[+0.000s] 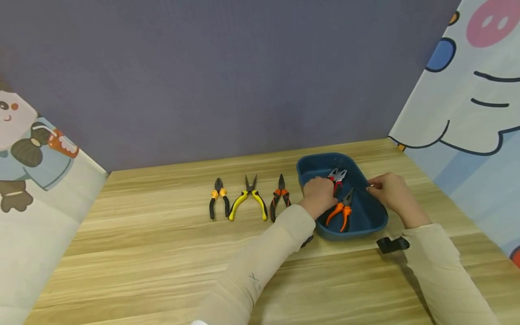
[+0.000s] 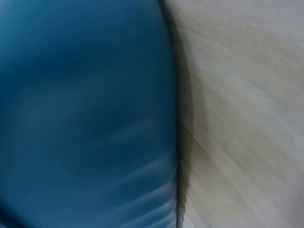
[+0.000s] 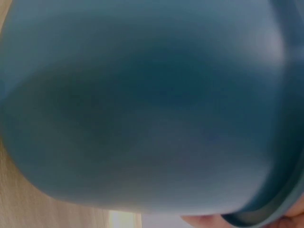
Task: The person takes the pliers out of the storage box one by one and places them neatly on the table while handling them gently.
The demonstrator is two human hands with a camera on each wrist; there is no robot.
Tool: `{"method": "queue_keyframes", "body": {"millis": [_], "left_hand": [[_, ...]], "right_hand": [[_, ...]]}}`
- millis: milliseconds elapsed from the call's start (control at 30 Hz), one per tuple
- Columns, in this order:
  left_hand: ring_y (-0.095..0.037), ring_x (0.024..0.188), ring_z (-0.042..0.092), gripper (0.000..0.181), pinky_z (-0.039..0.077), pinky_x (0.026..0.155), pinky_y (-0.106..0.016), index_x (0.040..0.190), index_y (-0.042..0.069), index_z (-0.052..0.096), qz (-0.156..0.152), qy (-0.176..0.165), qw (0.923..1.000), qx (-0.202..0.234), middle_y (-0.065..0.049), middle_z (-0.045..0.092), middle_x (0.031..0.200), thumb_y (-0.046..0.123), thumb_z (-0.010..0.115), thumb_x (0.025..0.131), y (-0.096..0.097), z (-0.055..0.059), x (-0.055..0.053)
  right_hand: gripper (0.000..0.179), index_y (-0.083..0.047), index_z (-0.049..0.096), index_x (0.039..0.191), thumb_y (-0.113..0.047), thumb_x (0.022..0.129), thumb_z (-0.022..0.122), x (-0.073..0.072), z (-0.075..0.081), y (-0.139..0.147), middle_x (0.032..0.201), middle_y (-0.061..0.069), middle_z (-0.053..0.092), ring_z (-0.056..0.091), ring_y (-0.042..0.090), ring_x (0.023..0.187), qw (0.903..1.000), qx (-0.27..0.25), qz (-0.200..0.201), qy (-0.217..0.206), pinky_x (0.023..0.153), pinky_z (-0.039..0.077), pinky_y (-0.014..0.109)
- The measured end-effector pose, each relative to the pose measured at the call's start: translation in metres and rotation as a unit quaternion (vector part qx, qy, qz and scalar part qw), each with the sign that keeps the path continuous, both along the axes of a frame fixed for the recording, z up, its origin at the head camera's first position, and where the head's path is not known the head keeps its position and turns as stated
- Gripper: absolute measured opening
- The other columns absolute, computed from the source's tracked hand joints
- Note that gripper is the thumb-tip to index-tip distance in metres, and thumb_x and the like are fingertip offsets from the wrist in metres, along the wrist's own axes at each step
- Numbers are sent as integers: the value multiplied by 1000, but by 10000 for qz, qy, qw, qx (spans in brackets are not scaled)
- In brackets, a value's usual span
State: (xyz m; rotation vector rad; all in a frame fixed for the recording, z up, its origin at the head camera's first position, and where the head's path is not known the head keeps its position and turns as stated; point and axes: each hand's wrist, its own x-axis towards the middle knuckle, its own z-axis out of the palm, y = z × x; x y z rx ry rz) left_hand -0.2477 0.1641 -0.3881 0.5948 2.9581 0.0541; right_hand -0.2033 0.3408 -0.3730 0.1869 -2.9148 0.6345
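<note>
My left hand [image 1: 319,195] reaches over the left rim of a dark blue bin [image 1: 367,212], fingers curled at the handles of red-handled pliers [image 1: 338,175]. It hides most of those handles; the silver jaws point up and to the right. Just below them in the bin lie orange-handled pliers [image 1: 342,212], spread apart. At the bin's right side, my right hand [image 1: 390,194] pinches the rim. The right wrist view shows its fingertips [image 3: 285,222] at the rim, beside the bin's outer wall. In the left wrist view, the blue bin wall [image 2: 90,114] fills the left half.
Left of the bin, a row stands on the wooden table [image 1: 162,253]: black-and-orange pliers [image 1: 219,194], yellow-handled long-nose pliers [image 1: 248,196] and orange-and-black pliers [image 1: 280,196]. A dark handle end [image 1: 307,241] shows beside my left sleeve. A grey panel [image 1: 243,81] rises behind.
</note>
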Motion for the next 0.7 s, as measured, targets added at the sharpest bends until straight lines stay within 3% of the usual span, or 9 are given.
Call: {"method": "queue_keyframes", "body": {"millis": [300, 700], "left_hand": [[-14, 90, 60, 42, 50, 68, -26, 109, 23, 68, -68, 139, 9999, -44, 3, 64, 106, 52, 71, 78, 1, -2, -1], [-14, 83, 59, 31, 49, 65, -26, 85, 21, 68, -251, 448, 9986, 144, 4, 64, 93, 51, 73, 76, -2, -5, -3]], "right_hand": [[29, 17, 63, 102, -6, 85, 64, 1, 0, 0, 80, 26, 67, 64, 36, 69, 10000, -42, 23, 11, 65, 50, 50], [28, 16, 64, 102, -6, 84, 63, 1, 1, 0, 80, 25, 68, 64, 35, 69, 10000, -29, 45, 55, 67, 50, 50]]}}
